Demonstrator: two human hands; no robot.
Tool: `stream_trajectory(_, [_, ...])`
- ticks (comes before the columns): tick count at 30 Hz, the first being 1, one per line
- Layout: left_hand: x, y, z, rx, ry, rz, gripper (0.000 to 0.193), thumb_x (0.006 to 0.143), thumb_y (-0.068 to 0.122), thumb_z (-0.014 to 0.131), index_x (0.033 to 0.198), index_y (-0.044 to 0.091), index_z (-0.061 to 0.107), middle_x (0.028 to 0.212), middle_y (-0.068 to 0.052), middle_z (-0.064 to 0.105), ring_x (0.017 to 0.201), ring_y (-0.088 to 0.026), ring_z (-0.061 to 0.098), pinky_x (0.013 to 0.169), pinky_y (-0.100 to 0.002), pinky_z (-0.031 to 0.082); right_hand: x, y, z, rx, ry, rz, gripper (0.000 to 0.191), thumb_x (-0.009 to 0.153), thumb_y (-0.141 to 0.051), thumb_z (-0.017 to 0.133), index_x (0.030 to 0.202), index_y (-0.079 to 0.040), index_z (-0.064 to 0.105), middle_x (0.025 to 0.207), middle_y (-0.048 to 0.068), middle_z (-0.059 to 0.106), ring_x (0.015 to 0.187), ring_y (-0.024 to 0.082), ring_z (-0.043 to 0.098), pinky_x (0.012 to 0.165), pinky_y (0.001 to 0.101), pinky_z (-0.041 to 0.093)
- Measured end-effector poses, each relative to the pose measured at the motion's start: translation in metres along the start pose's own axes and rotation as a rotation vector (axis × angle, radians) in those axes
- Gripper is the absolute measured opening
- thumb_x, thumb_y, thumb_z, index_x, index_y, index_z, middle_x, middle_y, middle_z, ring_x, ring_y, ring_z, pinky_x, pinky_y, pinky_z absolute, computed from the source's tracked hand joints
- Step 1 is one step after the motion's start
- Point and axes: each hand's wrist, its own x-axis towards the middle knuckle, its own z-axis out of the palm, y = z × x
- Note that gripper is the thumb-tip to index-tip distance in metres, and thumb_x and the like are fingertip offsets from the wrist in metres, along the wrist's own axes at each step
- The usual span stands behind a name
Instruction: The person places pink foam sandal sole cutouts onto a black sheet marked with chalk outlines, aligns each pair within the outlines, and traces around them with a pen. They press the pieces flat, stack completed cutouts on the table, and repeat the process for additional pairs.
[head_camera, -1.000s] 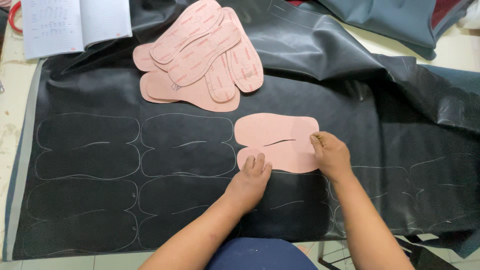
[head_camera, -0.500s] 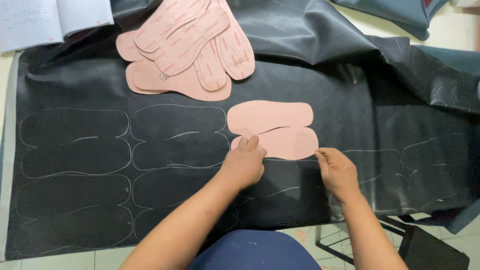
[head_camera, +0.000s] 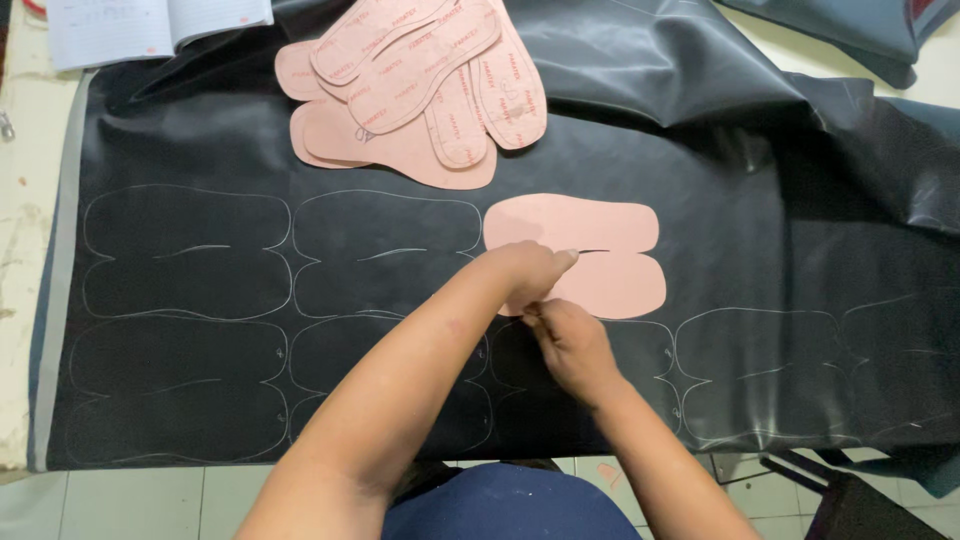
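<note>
A pink double-sole template (head_camera: 612, 262) lies flat on a black leather sheet (head_camera: 800, 200) marked with thin traced sole outlines. My left hand (head_camera: 535, 268) rests on the template's left part and presses it down, fingers curled. My right hand (head_camera: 572, 345) is just below it, with bunched fingertips touching the template's lower left edge. Whatever those fingers may hold is hidden.
A pile of pink sole cutouts (head_camera: 420, 90) lies on the sheet at the back. An open notebook (head_camera: 150, 25) sits at the back left. Grey-blue material (head_camera: 850, 30) is folded at the back right. A dark stool (head_camera: 830, 490) stands on the floor at right.
My right hand has moved from the template's right end along its lower edge to the lower left corner. My left hand has stayed on the template, shifting slightly.
</note>
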Motion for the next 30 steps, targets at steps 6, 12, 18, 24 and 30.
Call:
stream_trajectory(6, [-0.014, 0.013, -0.018, -0.495, -0.076, -0.358, 0.076, 0.103, 0.055, 0.028, 0.115, -0.008, 0.069, 0.112, -0.025, 0.070, 0.094, -0.042, 0.071, 0.074, -0.056, 0.055, 0.015, -0.016, 0.018, 0.107, -0.017, 0.020, 0.014, 0.095, -0.009, 0.066, 0.108, -0.004, 0.068, 0.101, 0.017, 0.071, 0.093, 0.038, 0.069, 0.078, 0.0439, 0.055])
stream_trajectory(12, [-0.007, 0.010, -0.019, -0.442, -0.037, -0.288, 0.077, 0.103, 0.058, 0.030, 0.117, -0.006, 0.072, 0.122, -0.021, 0.070, 0.102, -0.036, 0.066, 0.086, -0.052, 0.048, 0.026, -0.025, 0.032, 0.017, 0.101, -0.106, 0.013, 0.094, -0.008, 0.067, 0.106, -0.003, 0.069, 0.101, 0.019, 0.070, 0.091, 0.040, 0.068, 0.077, 0.0450, 0.054])
stream_trajectory(18, [-0.042, 0.010, 0.004, -0.177, 0.219, -0.171, 0.044, 0.097, 0.037, 0.048, 0.106, 0.002, 0.073, 0.118, -0.017, 0.068, 0.105, -0.038, 0.066, 0.086, -0.050, 0.054, -0.005, -0.021, 0.001, 0.073, 0.197, 0.060, 0.006, 0.093, -0.010, 0.066, 0.094, -0.004, 0.069, 0.085, 0.015, 0.070, 0.074, 0.030, 0.069, 0.069, 0.0379, 0.055])
stream_trajectory(24, [-0.094, 0.016, 0.064, 0.201, 0.720, 0.202, 0.039, 0.084, 0.011, 0.060, 0.120, -0.003, 0.067, 0.129, -0.009, 0.061, 0.115, -0.029, 0.059, 0.076, -0.037, 0.058, 0.005, 0.027, -0.031, 0.202, 0.283, 0.341, 0.020, 0.103, -0.018, 0.059, 0.103, -0.001, 0.070, 0.090, 0.008, 0.074, 0.083, 0.016, 0.072, 0.076, 0.0299, 0.055])
stream_trajectory(30, [-0.093, 0.010, 0.078, 0.387, 0.877, 0.242, 0.051, 0.079, 0.008, 0.061, 0.128, -0.002, 0.065, 0.134, -0.008, 0.059, 0.114, -0.024, 0.057, 0.084, -0.030, 0.059, 0.036, 0.054, -0.016, 0.319, 0.118, 0.428, 0.024, 0.101, -0.021, 0.062, 0.108, -0.002, 0.073, 0.093, 0.007, 0.078, 0.085, 0.013, 0.071, 0.078, 0.0264, 0.054])
